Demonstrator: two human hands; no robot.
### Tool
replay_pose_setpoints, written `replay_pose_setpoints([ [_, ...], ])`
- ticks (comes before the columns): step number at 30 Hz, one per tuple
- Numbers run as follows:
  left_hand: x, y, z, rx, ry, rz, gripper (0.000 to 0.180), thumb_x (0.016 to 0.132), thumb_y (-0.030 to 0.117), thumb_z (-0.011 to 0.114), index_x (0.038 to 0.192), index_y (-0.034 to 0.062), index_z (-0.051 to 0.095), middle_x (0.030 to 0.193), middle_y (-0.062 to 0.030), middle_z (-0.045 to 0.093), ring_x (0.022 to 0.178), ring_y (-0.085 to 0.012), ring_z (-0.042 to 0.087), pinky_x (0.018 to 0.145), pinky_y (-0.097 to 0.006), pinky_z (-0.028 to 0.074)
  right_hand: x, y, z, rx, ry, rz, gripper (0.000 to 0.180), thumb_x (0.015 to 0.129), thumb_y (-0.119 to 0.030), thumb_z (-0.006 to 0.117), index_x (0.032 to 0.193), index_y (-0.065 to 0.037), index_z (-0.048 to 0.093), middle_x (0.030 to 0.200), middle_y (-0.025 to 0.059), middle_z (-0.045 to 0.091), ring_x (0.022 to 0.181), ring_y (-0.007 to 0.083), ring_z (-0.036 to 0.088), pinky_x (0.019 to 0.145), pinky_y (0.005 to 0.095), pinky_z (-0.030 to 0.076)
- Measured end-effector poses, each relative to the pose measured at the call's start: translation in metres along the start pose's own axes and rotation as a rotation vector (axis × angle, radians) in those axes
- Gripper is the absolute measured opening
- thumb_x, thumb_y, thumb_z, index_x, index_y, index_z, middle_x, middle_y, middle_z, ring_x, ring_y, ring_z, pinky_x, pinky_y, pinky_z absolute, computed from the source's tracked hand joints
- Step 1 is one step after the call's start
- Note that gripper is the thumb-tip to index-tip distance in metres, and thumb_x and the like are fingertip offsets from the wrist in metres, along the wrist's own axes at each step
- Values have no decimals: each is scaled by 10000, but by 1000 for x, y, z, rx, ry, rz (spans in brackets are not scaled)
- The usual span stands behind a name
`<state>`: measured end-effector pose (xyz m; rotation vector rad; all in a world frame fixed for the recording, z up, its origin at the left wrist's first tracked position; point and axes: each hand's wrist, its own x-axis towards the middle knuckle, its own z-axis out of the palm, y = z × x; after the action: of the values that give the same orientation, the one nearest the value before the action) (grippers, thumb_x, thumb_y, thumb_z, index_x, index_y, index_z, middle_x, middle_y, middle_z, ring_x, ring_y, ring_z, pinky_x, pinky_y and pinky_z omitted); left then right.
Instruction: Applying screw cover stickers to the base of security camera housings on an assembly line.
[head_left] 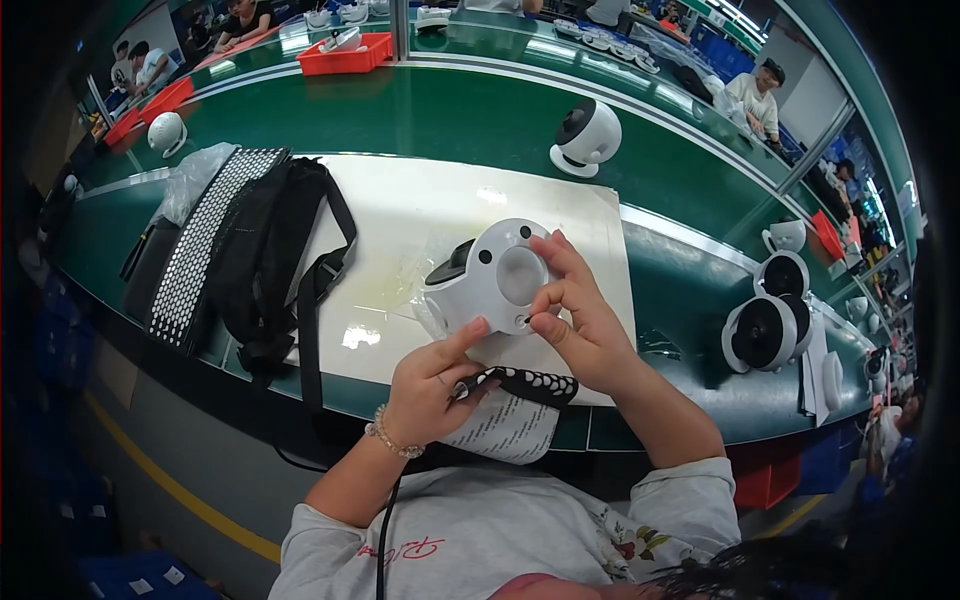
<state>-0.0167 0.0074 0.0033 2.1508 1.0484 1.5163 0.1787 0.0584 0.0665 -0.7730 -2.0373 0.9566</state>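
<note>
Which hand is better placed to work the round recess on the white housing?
Probably right. The right hand has its fingers at the edge of the recess on the white housing; the left hand props it from below with its thumb.

This is a factory assembly floor. A long green desk (450,120) runs past in parallel lanes, with a white work mat (400,200) laid at this station. Identical round white devices (587,137) stand along it, several more (765,325) clustered to the right, all of one make. Red parts bins (345,55) sit on the far lane, and other workers (755,95) sit at their own places down the line, with blue crates (725,60) behind them.
</note>
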Motion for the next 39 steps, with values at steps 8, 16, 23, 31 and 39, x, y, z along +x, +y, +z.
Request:
replay_pose_setpoints([
  [8,-2,-3,2,-43,3,0,174,572,42,726,625,-10,569,1171,-104,548,645,-207,579,588,-287,462,0,-3,7,-139,63,-8,95,852,-173,536,848,-78,546,1359,166,298,1308,382,137,1022,441,156],
  [16,-2,-7,1,-35,63,46,215,565,47,740,621,-32,548,1153,-110,558,603,-215,559,556,-296,453,-9,-8,5,-704,99,-265,127,834,-189,559,905,-100,615,1296,131,408,1282,328,239,990,419,214],
  [23,-2,-8,5,-46,79,92,242,584,63,745,667,-27,537,1156,-141,551,620,-208,573,552,-296,464,-25,-19,17,-792,174,-316,191,756,-274,633,909,-160,648,1227,61,486,1239,295,315,1004,423,162],
  [31,-3,-11,3,7,37,142,298,577,61,751,707,2,490,1181,-178,523,633,-203,582,560,-288,475,-23,-17,22,-721,50,-348,171,644,-164,716,787,-167,621,1230,34,485,1229,280,324,981,420,209],
  [39,-5,-14,2,-86,32,134,325,569,58,761,697,12,466,1193,-171,516,611,-188,564,541,-284,465,-24,-5,10,-491,76,-388,100,715,-118,647,776,-116,567,1324,118,379,1268,313,257,1024,420,178],
])
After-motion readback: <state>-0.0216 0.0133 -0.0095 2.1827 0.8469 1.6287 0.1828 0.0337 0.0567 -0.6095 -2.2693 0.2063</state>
